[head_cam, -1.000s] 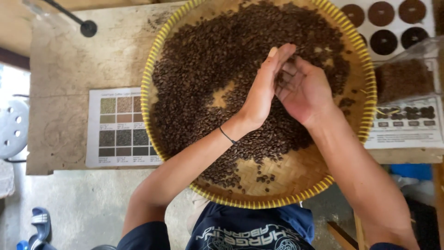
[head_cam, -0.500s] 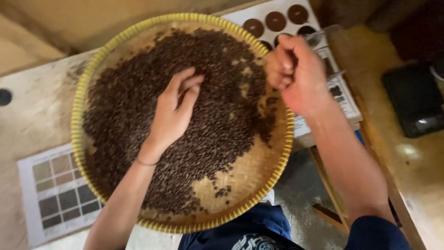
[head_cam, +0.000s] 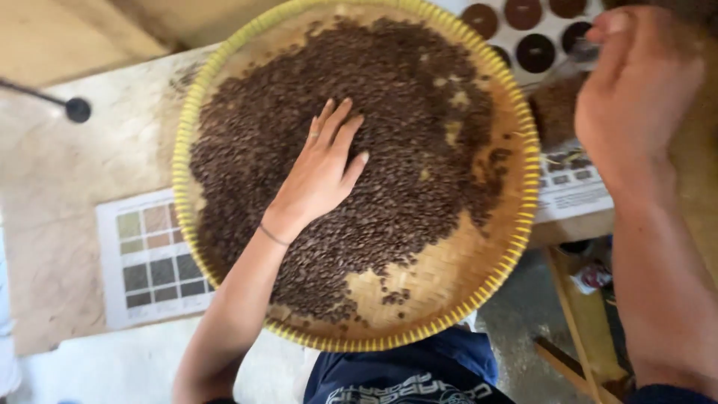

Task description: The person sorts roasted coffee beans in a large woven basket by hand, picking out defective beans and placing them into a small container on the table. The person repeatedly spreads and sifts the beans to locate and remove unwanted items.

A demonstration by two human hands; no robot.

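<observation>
The left hand (head_cam: 323,170) has shifted since 0.5 s ago: then its fingers were curled into the beans, now it lies flat, palm down, fingers spread and gripping nothing, on the heap of dark brown roasted beans (head_cam: 404,135). Its fingers point to the far right, and the forearm runs back toward the near left. A thin bracelet sits at the wrist.

The right hand (head_cam: 636,97) has moved further right, clear of the round woven bamboo tray with the yellow rim (head_cam: 527,224); it hangs blurred above the table's far right side, fingers loosely bent. Whether it has anything pinched I cannot tell.

The tray fills the middle of the pale wooden table (head_cam: 67,194), its near edge hanging over the person's dark blue shirt. The beans cover the far and left parts of it, with bare weave showing at the near right. A white card of grey and brown colour squares (head_cam: 153,258) lies to the left, partly under the rim. A white sheet with dark round samples (head_cam: 535,30) lies at the far right.
</observation>
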